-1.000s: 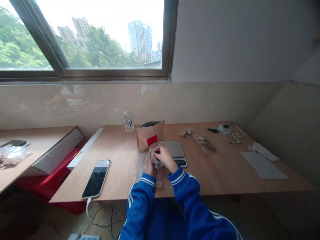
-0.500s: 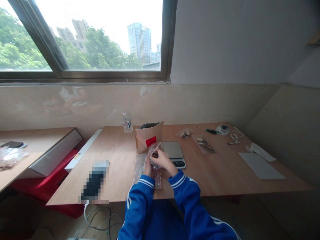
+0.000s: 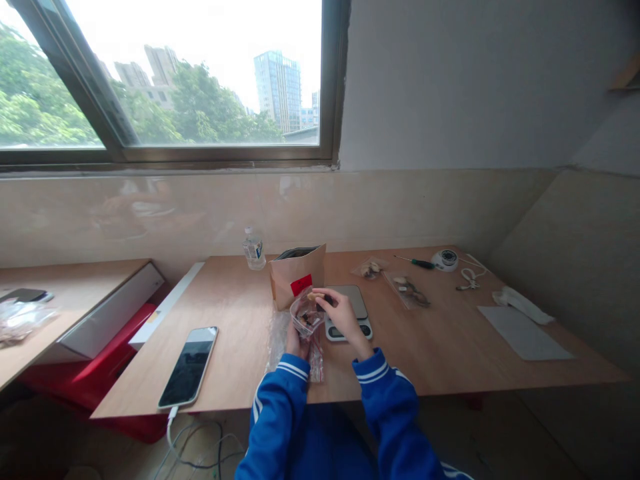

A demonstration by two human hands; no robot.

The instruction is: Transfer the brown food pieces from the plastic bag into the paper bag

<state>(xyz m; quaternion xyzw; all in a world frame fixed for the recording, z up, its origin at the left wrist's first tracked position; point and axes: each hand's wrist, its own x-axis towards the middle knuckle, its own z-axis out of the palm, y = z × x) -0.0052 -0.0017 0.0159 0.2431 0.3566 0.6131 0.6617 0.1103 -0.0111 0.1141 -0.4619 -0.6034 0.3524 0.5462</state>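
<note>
My left hand [image 3: 297, 343] is closed around a clear plastic bag [image 3: 306, 320], whose mouth gapes upward. Small dark and tan pieces lie inside it. Just above the bag's opening, my right hand [image 3: 336, 310] pinches a small tan piece [image 3: 313, 295] between thumb and fingers; its exact kind is too small to make out. Behind both hands stands an open brown paper pouch [image 3: 285, 280] with a red label. A kitchen scale [image 3: 356, 300] sits partly under my right hand. More clear plastic bags [image 3: 277, 340] lie flat beneath my left hand.
A phone [image 3: 189, 367] on a charging cable lies at left. A water bottle [image 3: 255, 251] stands at the back. To the right are two filled clear bags [image 3: 371, 269], a screwdriver [image 3: 420, 262], a dome camera [image 3: 445, 260] with a cable, and a white sheet [image 3: 523, 333].
My right hand has come out of the bag's mouth and shifted right, now with a tan piece in its fingertips. The bag's opening is more visible.
</note>
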